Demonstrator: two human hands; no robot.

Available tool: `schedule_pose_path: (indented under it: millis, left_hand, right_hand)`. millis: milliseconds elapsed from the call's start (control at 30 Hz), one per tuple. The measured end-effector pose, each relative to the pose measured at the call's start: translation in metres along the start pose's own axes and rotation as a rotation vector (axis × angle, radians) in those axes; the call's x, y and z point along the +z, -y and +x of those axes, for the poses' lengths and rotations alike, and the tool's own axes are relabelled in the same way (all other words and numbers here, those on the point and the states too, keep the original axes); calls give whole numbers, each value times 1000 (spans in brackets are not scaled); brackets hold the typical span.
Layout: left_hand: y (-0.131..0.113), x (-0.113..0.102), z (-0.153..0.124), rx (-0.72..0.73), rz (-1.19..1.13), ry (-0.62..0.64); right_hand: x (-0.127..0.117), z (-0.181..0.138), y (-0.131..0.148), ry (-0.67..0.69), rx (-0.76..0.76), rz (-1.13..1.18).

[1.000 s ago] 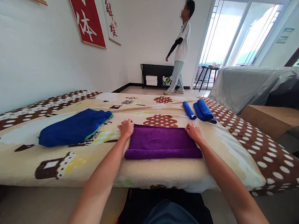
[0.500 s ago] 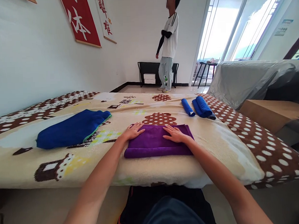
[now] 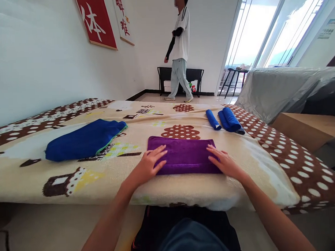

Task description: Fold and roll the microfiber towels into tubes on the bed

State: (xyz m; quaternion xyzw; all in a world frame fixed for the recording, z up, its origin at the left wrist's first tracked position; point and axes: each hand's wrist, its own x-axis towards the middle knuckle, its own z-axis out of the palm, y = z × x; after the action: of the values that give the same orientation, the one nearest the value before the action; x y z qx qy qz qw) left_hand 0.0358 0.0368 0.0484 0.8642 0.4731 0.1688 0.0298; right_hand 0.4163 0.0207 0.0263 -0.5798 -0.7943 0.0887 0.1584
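Note:
A folded purple towel point(image 3: 185, 154) lies on a patterned blanket point(image 3: 145, 122) over the bed in front of me. My left hand point(image 3: 149, 163) rests flat on the towel's near left corner with its fingers spread. My right hand point(image 3: 223, 162) lies flat on the near right corner, fingers stretched out too. Neither hand grips anything. A loosely folded blue towel point(image 3: 84, 140) sits on the blanket to the left. Rolled blue towels point(image 3: 225, 120) lie at the far right of the bed.
Another person point(image 3: 178, 48) walks across the floor beyond the bed, near a black low shelf point(image 3: 194, 75). A grey-covered sofa point(image 3: 278, 90) and a wooden box point(image 3: 305, 128) stand to the right. Red banners point(image 3: 96, 20) hang on the white wall at left.
My hands opened from gripping the towel's far corners, then slid flat toward its near edge. The towel now looks narrower. The other person walked left across the room.

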Motion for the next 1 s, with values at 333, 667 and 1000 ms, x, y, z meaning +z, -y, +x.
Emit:
schedule_pose_path:
  millis: [333,667,1000]
  left_hand:
    - [-4,29,-61,-13,85,-211]
    - [3,24,-38,-83,119,-296]
    - [9,3,-37,-163,67,-128]
  right_hand:
    - [35,-53,27,-241,-70,-76]
    - [40,-43,12,-503,-38,-29]
    - [19,-36,16,-391,1,66]
